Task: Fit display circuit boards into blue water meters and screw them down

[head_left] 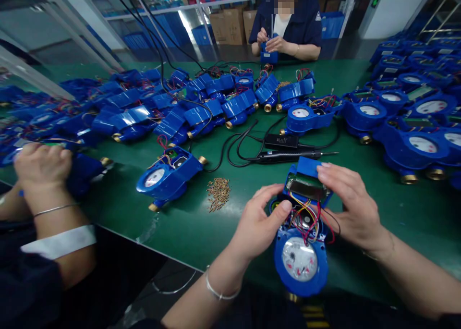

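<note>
Both partly curled hands hold an open blue meter: left hand at its left, right hand at its display. Loose wires clutter the gap between; beyond lies a screwdriver, leftward a screw pile.

Long green-topped workbench stands on grey floor, white metal shelving and brown cardboard boxes behind, pale pillar with small green sign at right.
</note>
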{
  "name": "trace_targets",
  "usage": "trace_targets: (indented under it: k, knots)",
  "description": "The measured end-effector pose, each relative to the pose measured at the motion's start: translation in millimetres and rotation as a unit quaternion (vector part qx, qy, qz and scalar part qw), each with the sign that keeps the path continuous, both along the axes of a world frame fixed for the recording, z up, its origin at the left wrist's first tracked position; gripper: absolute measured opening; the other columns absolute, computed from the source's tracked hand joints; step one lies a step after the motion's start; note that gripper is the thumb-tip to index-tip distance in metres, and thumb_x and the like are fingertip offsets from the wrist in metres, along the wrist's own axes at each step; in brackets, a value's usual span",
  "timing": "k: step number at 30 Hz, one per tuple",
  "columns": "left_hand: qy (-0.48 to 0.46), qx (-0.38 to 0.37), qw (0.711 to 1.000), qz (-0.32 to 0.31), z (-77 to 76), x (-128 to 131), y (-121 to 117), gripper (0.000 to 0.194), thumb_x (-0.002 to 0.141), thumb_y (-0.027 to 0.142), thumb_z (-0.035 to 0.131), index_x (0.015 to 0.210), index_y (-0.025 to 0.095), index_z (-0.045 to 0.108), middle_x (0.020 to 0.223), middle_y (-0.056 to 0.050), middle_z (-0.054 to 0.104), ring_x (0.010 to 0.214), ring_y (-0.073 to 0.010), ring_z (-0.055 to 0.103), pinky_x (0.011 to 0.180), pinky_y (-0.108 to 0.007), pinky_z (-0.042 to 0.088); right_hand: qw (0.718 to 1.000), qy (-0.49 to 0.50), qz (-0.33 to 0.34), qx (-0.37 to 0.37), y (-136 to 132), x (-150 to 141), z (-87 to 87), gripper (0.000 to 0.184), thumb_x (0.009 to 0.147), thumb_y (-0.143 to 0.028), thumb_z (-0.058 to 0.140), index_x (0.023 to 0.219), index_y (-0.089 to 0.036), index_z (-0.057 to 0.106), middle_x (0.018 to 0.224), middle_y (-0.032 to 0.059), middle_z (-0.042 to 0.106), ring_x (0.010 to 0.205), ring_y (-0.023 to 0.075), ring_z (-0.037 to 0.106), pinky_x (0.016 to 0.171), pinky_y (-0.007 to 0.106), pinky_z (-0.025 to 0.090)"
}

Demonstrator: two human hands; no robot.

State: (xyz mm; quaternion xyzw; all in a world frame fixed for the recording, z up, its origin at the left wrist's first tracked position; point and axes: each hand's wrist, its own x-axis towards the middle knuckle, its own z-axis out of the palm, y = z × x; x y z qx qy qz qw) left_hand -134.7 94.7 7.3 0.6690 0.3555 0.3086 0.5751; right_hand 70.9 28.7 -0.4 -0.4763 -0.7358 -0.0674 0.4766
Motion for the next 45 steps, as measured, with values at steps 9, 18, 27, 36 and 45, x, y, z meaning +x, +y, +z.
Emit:
trace_targets:
  k: [9,18,27,36,45]
  knots:
    - [-0.017,-0.054,0.998,0.010,15.8,21.4,-9.2,0.028,0.082,0.039,0.065,0.065,0.018,0.070,0.078,-0.005,0.068,0.076,-0.0191,0.059,0.078,-0.036,0.045,0.993,-0.055,0.000,0.104,-6.3,-6.6,-1.4,0.068,0.079,-0.002,0.066,0.142,-0.013,0.042,0.134,0.0137,0.051,0.126,0.0305,0.048,0.109,0.053,0.042]
    - [0.018,-0.015,0.999,0.044,20.5,13.5,-15.1,0.029,0.078,0.033,0.071,0.055,0.017,0.061,0.068,0.000,0.057,0.068,-0.0142,0.052,0.066,-0.028,0.039,0.994,-0.012,-0.026,0.105,-5.7,-7.8,-8.0,0.059,0.088,-0.018,0.062,0.143,-0.019,0.039,0.131,0.0120,0.053,0.123,0.0278,0.051,0.106,0.054,0.044]
    - [-0.043,-0.098,0.994,0.028,22.1,11.8,-17.8,0.016,0.085,0.031,0.062,0.078,0.018,0.055,0.079,-0.001,0.062,0.078,-0.0151,0.056,0.073,-0.027,0.044,0.996,0.044,-0.049,0.064,-0.3,-12.2,-17.9,0.059,0.088,-0.027,0.062,0.142,-0.020,0.038,0.127,0.0125,0.054,0.120,0.0285,0.053,0.104,0.054,0.046]
    - [-0.176,-0.234,0.955,0.037,28.6,16.5,-16.7,0.017,0.088,0.028,0.060,0.081,0.019,0.047,0.069,0.003,0.059,0.077,-0.0137,0.062,0.084,-0.031,0.044,0.994,0.039,-0.073,0.075,-1.5,-14.7,-19.0,0.063,0.085,-0.021,0.065,0.143,-0.019,0.039,0.124,0.0128,0.053,0.121,0.0287,0.052,0.103,0.052,0.048]
    - [-0.090,-0.254,0.963,0.022,34.9,13.4,-6.6,0.022,0.086,0.036,0.063,0.092,0.020,0.050,0.053,0.012,0.035,0.041,-0.0022,0.022,0.040,-0.013,0.022,0.991,0.039,-0.090,0.086,-2.7,-13.9,-17.4,0.064,0.082,-0.014,0.066,0.141,-0.017,0.041,0.119,0.0126,0.056,0.120,0.0288,0.052,0.102,0.051,0.049]
